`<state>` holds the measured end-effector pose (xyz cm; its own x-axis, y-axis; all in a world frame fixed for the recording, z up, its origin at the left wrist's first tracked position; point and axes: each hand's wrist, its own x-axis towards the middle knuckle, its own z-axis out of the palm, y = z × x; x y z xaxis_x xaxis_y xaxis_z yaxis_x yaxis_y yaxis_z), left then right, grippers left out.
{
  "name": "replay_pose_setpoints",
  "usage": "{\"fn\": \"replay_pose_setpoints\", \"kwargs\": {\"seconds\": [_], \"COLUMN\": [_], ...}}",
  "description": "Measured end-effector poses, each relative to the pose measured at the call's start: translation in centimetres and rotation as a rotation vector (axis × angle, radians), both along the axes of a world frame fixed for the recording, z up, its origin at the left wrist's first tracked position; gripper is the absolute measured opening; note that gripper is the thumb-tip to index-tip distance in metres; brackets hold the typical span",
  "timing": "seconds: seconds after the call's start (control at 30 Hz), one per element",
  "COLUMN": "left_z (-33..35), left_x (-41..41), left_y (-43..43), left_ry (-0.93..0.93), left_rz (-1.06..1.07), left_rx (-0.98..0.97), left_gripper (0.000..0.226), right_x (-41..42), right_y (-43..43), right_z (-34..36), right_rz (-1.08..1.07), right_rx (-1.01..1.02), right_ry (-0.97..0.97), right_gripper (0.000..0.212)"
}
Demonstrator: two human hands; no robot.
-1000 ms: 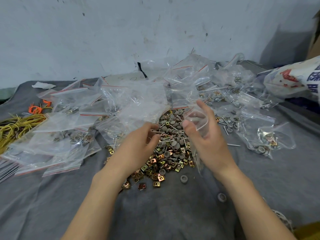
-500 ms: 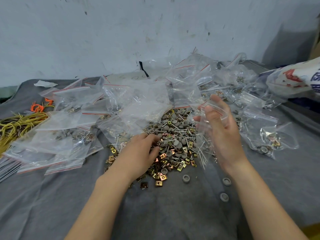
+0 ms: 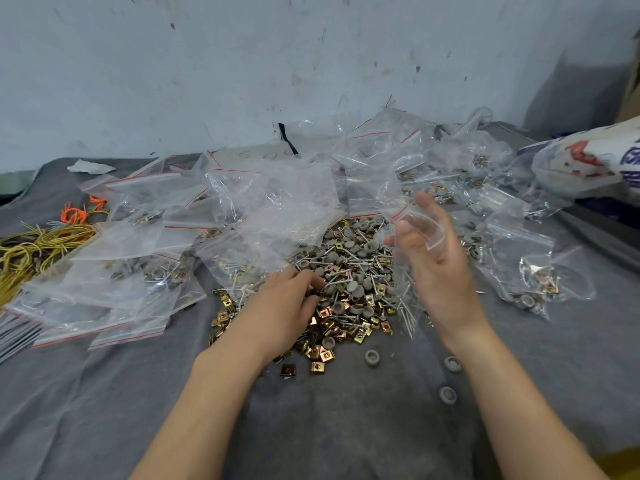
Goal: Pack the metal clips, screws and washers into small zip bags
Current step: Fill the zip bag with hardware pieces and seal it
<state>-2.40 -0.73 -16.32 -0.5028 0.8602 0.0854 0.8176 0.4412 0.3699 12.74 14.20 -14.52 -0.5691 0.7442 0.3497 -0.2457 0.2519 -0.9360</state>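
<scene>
Grey cloth covers the tabletop, and both bare forearms reach over it from the near edge. Three grey washers lie loose on the cloth beside the right wrist.

The hands are apart. The left hand lies palm down on the heap of parts with its fingers curled into it. The fingertips are sunk among the pieces, so I cannot tell whether they have caught one. The right hand is raised just right of the heap, thumb and fingers gripping a small clear zip bag with a red seal line. The bag is blurred, and thin screws seem to hang in its lower end.

Between the hands lies the heap: brass-coloured metal clips nearest, screws and more grey washers beyond.

Left of the left hand, flat bags overlap too much to count, some with parts inside. Farther left are yellow wires and orange ties. Right of the right hand lie filled bags.

Beyond the hands, a sheet of paper shows handwriting too faint to read. A printed sack to the far right carries red and blue lettering, cut off and illegible. Behind everything stands a pale, scuffed wall.
</scene>
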Motion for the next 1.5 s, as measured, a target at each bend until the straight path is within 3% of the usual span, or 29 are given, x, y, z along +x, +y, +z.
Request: {"fn": "replay_pose_setpoints", "kwargs": {"seconds": [0.37,0.53,0.8,1.03,1.5], "left_z": [0.3,1.1,1.9,1.8,0.4], "left_x": [0.2,-0.6,-1.6,-0.4,1.5], "left_y": [-0.3,-1.2,-3.7,-4.3,-3.5], "left_ry": [-0.008,-0.060,0.020,-0.046,0.348], "left_rz": [-0.008,-0.029,0.050,-0.033,0.078], "left_rx": [0.026,0.004,-0.056,-0.073,-0.097], "left_gripper": [0.029,0.024,0.024,0.024,0.024], "right_x": [-0.6,-0.5,-0.4,-0.5,-0.7], "right_y": [-0.3,-0.4,-0.8,-1.0,-1.0], "right_z": [-1.4,-1.5,-1.4,-1.3,-1.5], "right_rz": [0.021,0.031,0.022,0.014,0.020], "right_rx": [0.138,0.148,0.176,0.177,0.188], "right_ry": [-0.096,-0.133,-0.143,-0.138,-0.136], "right_gripper": [0.070,0.072,0.069,0.067,0.068]}}
